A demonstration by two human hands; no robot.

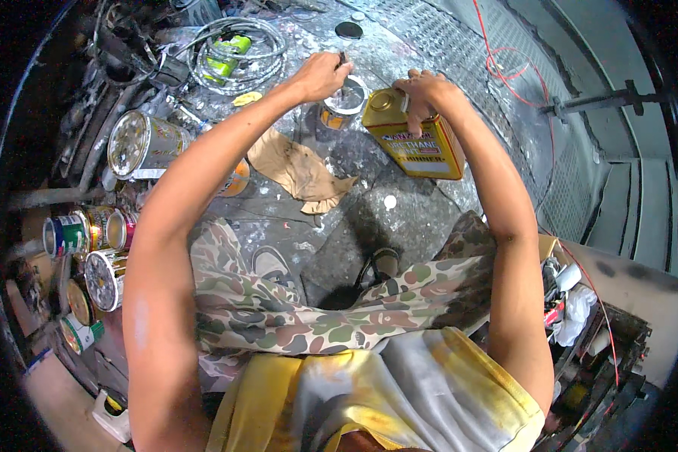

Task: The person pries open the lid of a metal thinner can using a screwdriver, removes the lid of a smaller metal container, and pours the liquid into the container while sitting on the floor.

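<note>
My left hand (325,77) is closed on a thin, dark-ended stick (343,58) above a small open paint can (337,119). Grey material shows inside that can, and the stick's lower part is hard to make out. My right hand (423,92) grips the top of a yellow rectangular solvent can (422,160) with red trim, fingers over its carry handle. The solvent can stands on the floor to the right of the paint can, its round cap (382,100) in place at the near-left corner of the top.
A crumpled brown paper sheet (294,169) lies before my feet. Left are a large paint bucket (149,145), several tipped cans (105,279) and a coiled grey hose (267,45). A black disc (348,30) lies beyond; a red cord (539,79) runs along the right.
</note>
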